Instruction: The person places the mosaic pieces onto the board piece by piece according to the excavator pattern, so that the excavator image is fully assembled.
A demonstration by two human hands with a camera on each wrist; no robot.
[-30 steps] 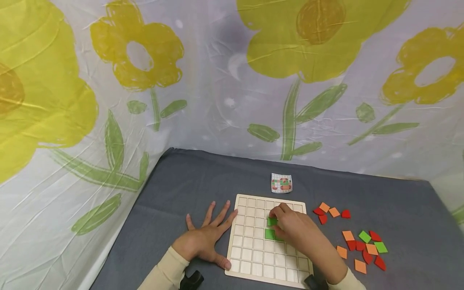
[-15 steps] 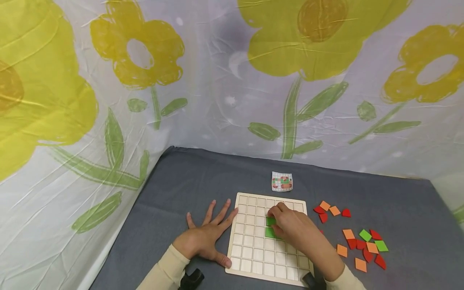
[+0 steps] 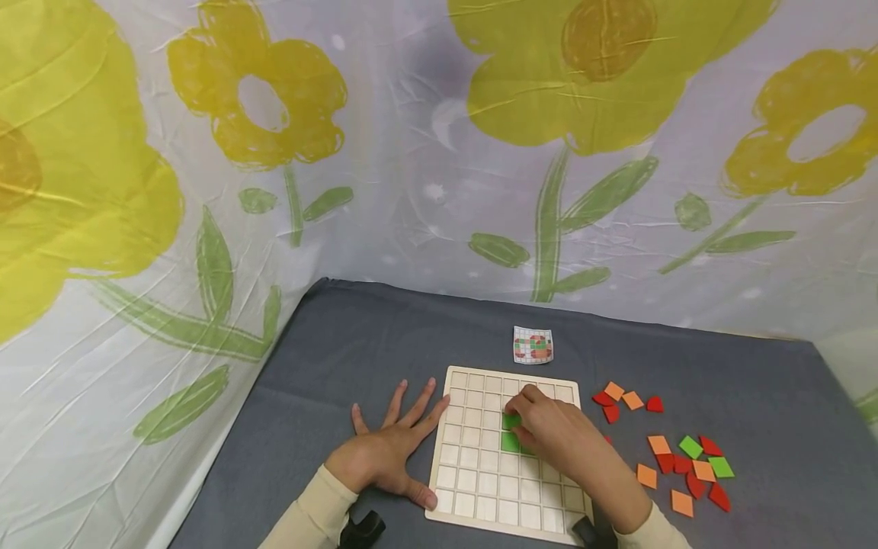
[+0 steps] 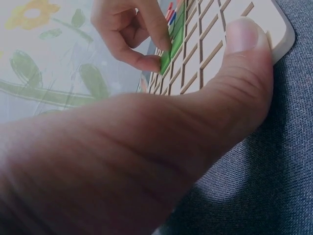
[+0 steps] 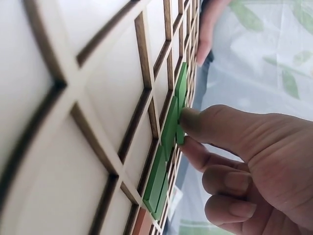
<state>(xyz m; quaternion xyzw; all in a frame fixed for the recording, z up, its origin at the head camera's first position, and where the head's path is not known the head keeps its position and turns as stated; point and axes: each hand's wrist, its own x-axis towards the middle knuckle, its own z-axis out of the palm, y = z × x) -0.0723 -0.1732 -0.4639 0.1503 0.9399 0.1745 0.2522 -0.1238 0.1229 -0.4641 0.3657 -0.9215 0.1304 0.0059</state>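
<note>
A pale wooden grid board point(image 3: 468, 481) lies on the dark cloth. My left hand point(image 3: 384, 460) is spread beside it, thumb on the lower left corner and a fingertip at the left edge. Over the board's middle, my right hand point(image 3: 559, 432) pinches a small green square tile point(image 5: 180, 135) between thumb and index finger, low against the grid. Another green tile point(image 3: 511, 441) sits in a cell just nearer to me. The right wrist view also shows a green tile point(image 5: 155, 178) and an orange-brown piece point(image 5: 142, 223) in the grid. My right hand hides part of the board from the head camera.
Behind the board lies a small card point(image 3: 533, 346) printed with a coloured grid pattern. Loose orange squares point(image 3: 682, 503), red rounded pieces point(image 3: 719, 497) and green tiles point(image 3: 721, 467) are scattered to the right. A flower-printed curtain point(image 3: 405, 191) hangs behind the table.
My right hand has shifted slightly left with the green tile at its fingertips. The left hand has stayed in place at the board's edge.
</note>
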